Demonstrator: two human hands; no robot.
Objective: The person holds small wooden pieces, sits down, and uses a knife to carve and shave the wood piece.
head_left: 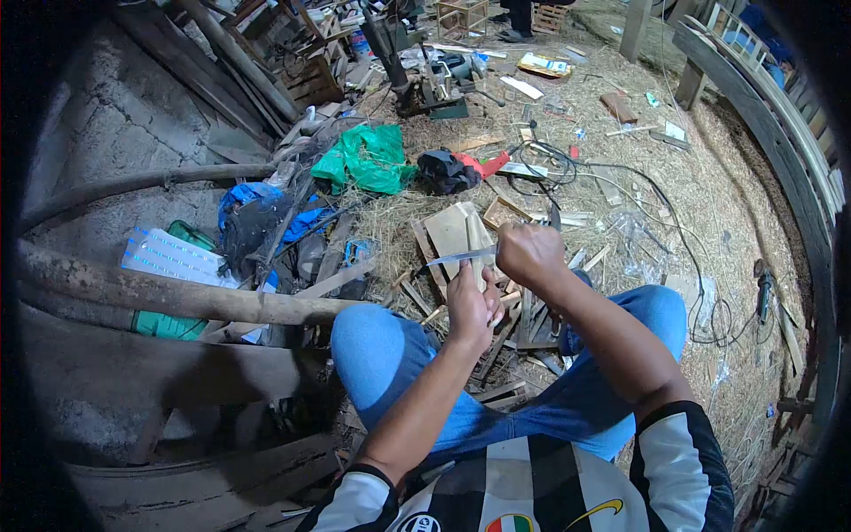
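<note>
In my right hand (530, 257) is a knife, its handle hidden in my closed fist. The knife's blade (463, 256) points left and lies across a thin wooden stick (472, 238). My left hand (473, 307) is wrapped round the lower part of that stick, with the thumb just below the blade. The stick stands roughly upright in the view. Behind it is a pale wooden block (449, 230), and scraps of wood lie on the ground between my knees.
A green plastic bag (365, 160) and a dark and red object (448, 171) lie ahead. A thick pole (177, 293) runs in from the left to my knee. On the right are a black cable (678, 222), a power tool (763, 288) and a wooden rail (771, 97).
</note>
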